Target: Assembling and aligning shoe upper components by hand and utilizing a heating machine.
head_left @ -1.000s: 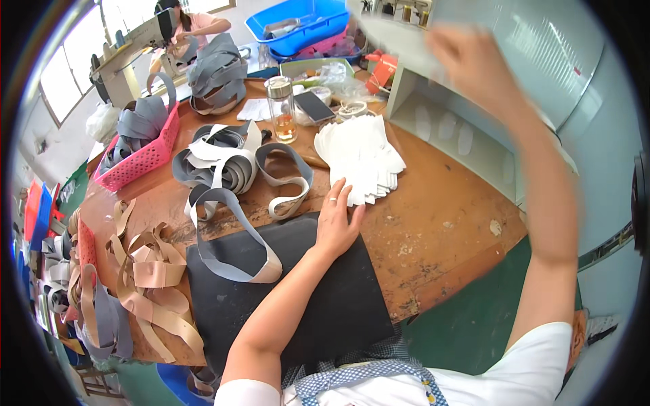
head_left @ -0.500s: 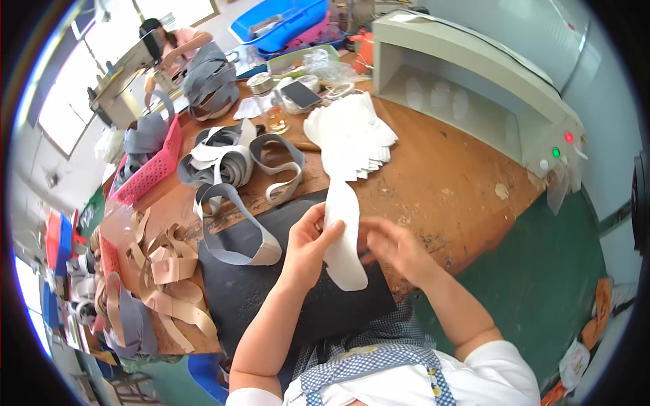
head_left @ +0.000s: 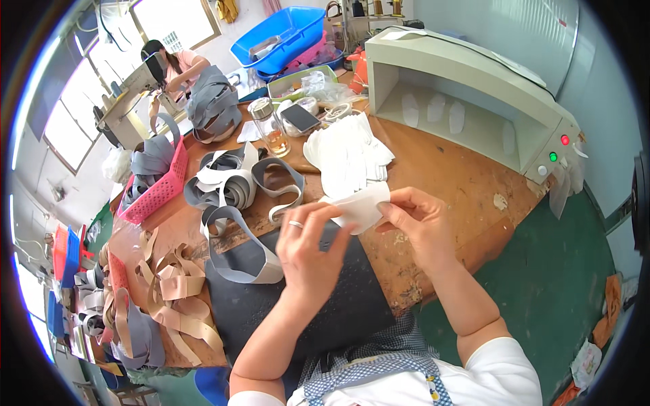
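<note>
A thin white insole-shaped piece (head_left: 362, 208) is held up over the table, turned sideways and slightly bent. My right hand (head_left: 421, 220) pinches its right end between thumb and fingers. At the other end is my left hand (head_left: 308, 254), with a ring on one finger; its thumb and fingers are apart, and the fingertips lie against or just in front of the piece. Just beyond the hands lies a fanned stack of similar white pieces (head_left: 349, 152). Below my left hand is a black mat (head_left: 332, 291).
Grey strap coils (head_left: 233, 186) and tan strips (head_left: 179, 281) lie to the left, beside a pink basket (head_left: 159, 179). A glass jar (head_left: 274, 135) and phone (head_left: 300, 117) sit farther back. At right stands a beige box machine (head_left: 467, 95) with white pieces inside. Another person (head_left: 183, 68) works far left.
The white piece has turned from upright to sideways and risen away from me. My right hand, earlier open beside it, now grips its end. My left hand's pinch has loosened.
</note>
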Demonstrator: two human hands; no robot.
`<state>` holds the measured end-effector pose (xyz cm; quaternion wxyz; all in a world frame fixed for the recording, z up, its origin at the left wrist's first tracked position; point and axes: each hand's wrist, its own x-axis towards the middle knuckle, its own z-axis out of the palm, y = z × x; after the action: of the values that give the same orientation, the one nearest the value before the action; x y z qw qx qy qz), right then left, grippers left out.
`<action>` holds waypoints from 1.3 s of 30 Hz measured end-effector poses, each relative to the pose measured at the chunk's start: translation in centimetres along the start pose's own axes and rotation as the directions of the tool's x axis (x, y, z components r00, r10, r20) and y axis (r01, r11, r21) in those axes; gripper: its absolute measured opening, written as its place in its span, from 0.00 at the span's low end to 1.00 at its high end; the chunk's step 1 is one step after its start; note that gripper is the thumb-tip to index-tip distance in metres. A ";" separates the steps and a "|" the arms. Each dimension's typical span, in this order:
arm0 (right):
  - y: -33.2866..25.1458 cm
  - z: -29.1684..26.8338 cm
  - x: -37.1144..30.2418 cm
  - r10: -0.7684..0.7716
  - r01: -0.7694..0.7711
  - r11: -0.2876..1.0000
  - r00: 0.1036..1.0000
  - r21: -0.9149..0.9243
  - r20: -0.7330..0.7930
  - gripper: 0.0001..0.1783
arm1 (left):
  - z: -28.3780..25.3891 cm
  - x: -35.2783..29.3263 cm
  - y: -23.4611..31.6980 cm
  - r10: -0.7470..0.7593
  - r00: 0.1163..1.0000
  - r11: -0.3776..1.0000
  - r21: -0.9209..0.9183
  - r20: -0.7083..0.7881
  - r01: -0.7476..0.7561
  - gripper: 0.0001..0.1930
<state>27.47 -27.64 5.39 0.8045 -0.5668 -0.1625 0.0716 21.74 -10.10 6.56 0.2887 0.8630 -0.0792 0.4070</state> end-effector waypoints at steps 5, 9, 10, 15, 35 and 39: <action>0.7 1.1 -1.0 -0.096 0.096 0.995 0.995 -0.009 -0.012 0.07 | 1.7 -0.8 1.1 -0.304 0.938 0.865 -0.364 0.168 0.345 0.16; 1.4 -0.3 -0.5 -0.022 0.020 0.997 0.999 0.080 0.029 0.07 | 2.4 -1.2 0.5 -0.415 0.816 0.533 -0.620 0.402 0.576 0.10; 1.5 -0.4 -0.3 -0.017 0.013 0.998 0.998 0.058 0.062 0.07 | 2.6 -1.2 0.3 -0.403 0.808 0.526 -0.615 0.429 0.588 0.09; 3.0 1.0 -0.8 -0.040 0.038 0.998 0.998 0.040 0.051 0.07 | 2.9 -3.0 -1.1 -0.576 0.780 0.520 -0.626 0.245 0.581 0.08; -1.6 -28.0 10.5 -0.728 0.251 0.272 0.685 -0.929 -0.028 0.01 | 5.8 -1.6 -5.5 -0.710 0.538 -0.013 -0.773 0.454 0.635 0.06; 0.6 -34.3 17.7 -0.681 0.107 0.066 0.731 -0.992 0.034 0.03 | 11.2 -0.3 -2.4 -0.479 0.451 -0.311 -0.627 0.753 0.714 0.12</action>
<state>55.84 -52.65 -2.43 0.2627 -0.8628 -0.1324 -0.4112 29.81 -14.50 -0.30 0.9085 0.3986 0.1174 -0.0436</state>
